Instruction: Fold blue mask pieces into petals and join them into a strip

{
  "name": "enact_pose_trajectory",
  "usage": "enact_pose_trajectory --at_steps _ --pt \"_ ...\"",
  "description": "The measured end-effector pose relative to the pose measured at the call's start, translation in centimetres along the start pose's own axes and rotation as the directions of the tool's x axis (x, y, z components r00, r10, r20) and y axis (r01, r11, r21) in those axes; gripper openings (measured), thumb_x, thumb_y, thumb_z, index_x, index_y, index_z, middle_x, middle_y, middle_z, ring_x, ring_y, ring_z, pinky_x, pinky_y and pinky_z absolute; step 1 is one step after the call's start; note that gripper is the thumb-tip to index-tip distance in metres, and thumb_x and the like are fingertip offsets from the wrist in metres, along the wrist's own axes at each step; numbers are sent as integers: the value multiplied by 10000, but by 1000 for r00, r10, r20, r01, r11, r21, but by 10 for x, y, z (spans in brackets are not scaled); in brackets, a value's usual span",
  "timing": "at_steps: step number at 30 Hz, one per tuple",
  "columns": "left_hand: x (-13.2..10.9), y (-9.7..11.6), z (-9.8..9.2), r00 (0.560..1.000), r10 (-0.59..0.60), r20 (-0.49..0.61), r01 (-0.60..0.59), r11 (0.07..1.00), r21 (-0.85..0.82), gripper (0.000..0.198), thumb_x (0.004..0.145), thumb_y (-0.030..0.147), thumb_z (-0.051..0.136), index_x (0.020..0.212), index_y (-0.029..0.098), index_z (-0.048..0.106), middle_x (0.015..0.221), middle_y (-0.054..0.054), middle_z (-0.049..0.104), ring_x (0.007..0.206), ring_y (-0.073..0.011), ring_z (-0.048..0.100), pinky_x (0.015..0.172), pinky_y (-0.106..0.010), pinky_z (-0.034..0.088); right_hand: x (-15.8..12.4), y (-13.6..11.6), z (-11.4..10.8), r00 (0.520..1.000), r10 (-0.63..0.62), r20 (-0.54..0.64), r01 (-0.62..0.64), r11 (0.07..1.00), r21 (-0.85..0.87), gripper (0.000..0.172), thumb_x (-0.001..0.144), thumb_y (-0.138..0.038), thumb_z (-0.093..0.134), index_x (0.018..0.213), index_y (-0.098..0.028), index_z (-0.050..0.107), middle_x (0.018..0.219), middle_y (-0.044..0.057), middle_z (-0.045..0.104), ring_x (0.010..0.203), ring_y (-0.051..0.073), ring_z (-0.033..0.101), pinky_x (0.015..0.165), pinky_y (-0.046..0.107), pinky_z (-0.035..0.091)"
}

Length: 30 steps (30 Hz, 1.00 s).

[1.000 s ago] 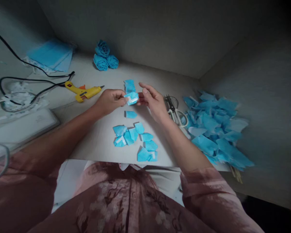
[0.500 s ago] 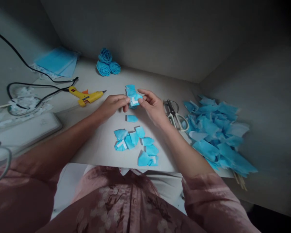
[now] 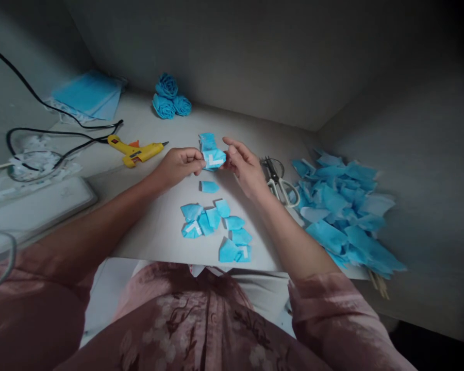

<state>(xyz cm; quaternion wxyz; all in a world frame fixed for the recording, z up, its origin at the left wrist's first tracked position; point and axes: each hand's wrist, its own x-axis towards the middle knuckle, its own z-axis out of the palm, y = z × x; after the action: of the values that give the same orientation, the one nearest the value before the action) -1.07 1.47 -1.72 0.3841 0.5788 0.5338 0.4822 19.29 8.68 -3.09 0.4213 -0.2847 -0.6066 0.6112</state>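
My left hand (image 3: 185, 164) is closed, thumb and fingers pinching the left edge of a blue fabric petal (image 3: 218, 155) marked with a white L-shaped strip. My right hand (image 3: 245, 167) is at the petal's right edge, with its thumb raised off the front and its fingers apart. Whether its lower fingertips support the petal from behind, I cannot tell. Just behind the petal is another folded blue piece (image 3: 207, 139). Below the hands lies a single small blue petal (image 3: 209, 187). Nearer me on the table are several more blue petals (image 3: 205, 222), some overlapping.
To the left lies a yellow glue gun (image 3: 137, 153) with a black cord. Scissors (image 3: 279, 185) rest by my right wrist, beside a heap of blue fabric pieces (image 3: 340, 206). Blue fabric roses (image 3: 166, 98) and blue masks (image 3: 87, 95) are farther back. A white device (image 3: 42, 211) sits left.
My right thumb has lifted off the front of the petal, showing more of its white strip. My left hand keeps its pinch. The whole view has shifted slightly.
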Motion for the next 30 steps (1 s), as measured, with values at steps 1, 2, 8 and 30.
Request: enact_pose_trajectory --at_steps 1,2,8,30 --pt "0 0 0 1000 4 11 -4 1000 3 166 810 310 698 720 185 637 617 21 634 565 -106 514 597 -237 384 0 0 0 1000 -4 -2 4 1000 -4 655 845 -737 790 1306 -277 718 922 -2 705 836 151 668 861 330 612" --pt "-1 1 1 999 9 30 -9 1000 5 167 804 314 699 717 187 634 617 24 630 567 -105 517 599 -236 388 0 0 1 1000 -13 1 13 1000 -17 664 829 -729 811 1310 -280 718 942 -1 710 853 152 669 868 330 610" --pt "-4 8 -1 992 58 112 -59 998 4 249 857 396 631 712 194 652 674 -12 669 661 -134 566 666 -263 436 0 3 1 996 -81 44 86 988 -125 678 805 -664 871 1336 -275 707 891 -15 679 838 156 645 871 340 583" --pt "4 0 -6 996 -3 -86 -2 998 -59 138 808 285 752 753 181 680 620 0 655 566 -108 537 575 -230 402 0 -6 5 992 118 42 -118 993 4 577 731 -764 852 845 -211 731 780 19 719 723 131 659 671 257 591"
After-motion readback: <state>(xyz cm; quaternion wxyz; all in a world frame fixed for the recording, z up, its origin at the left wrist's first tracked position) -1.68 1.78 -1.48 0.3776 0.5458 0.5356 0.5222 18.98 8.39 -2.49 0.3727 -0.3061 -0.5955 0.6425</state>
